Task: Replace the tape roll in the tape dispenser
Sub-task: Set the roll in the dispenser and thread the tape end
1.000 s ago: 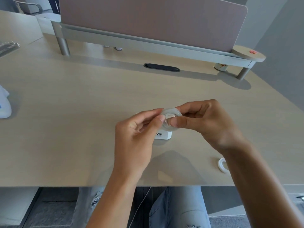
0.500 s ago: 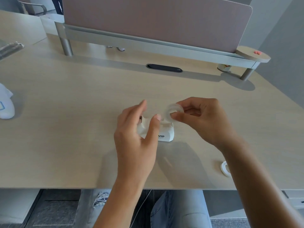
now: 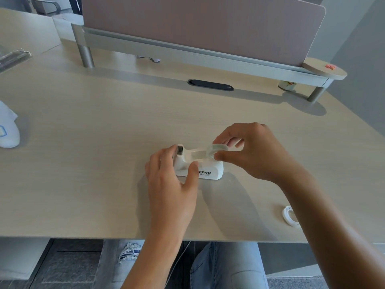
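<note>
A white tape dispenser (image 3: 210, 171) marked VIVID stands on the wooden desk (image 3: 104, 142), cutter end to the left. My left hand (image 3: 170, 180) grips its left part, thumb on the near side and fingers by the cutter. My right hand (image 3: 252, 151) pinches a clear tape roll (image 3: 216, 150) between thumb and fingers, held just above the dispenser's right end, over its cradle. Whether the roll touches the cradle I cannot tell. A white empty tape core (image 3: 290, 215) lies on the desk near the front right edge, partly behind my right forearm.
A raised shelf with a partition panel (image 3: 198, 24) runs along the back. A black cable slot (image 3: 210, 85) sits in the desk below it. A white object (image 3: 8, 130) lies at the left edge. A small jar (image 3: 287, 85) stands under the shelf's right end.
My left hand let go of the roll and dropped onto the dispenser's left part. My right hand carried the roll to the right and lower, over the dispenser's right end.
</note>
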